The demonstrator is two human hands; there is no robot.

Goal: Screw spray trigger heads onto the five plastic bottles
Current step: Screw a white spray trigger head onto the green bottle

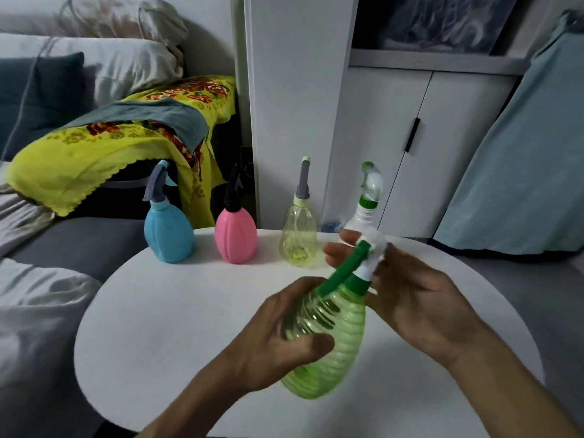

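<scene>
Left hand [284, 336] gripping green bottle [331, 343], right hand [410, 298] on trigger head [363, 263]

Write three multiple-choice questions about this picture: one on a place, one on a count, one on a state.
1. Where does the pink ribbed plastic bottle stand?
A. Between the blue and the pale yellow bottle
B. On the sofa
C. In the left hand

2. How many bottles stand at the far edge of the round white table?
A. Two
B. Four
C. Six

3. What does the left hand do?
A. Lies flat on the table
B. Grips the green ribbed transparent bottle
C. Points at the cupboard

Answers: 1 A, it is second in the row; 2 B, blue, pink, yellow, white; 3 B, fingers curl round its body.
</scene>
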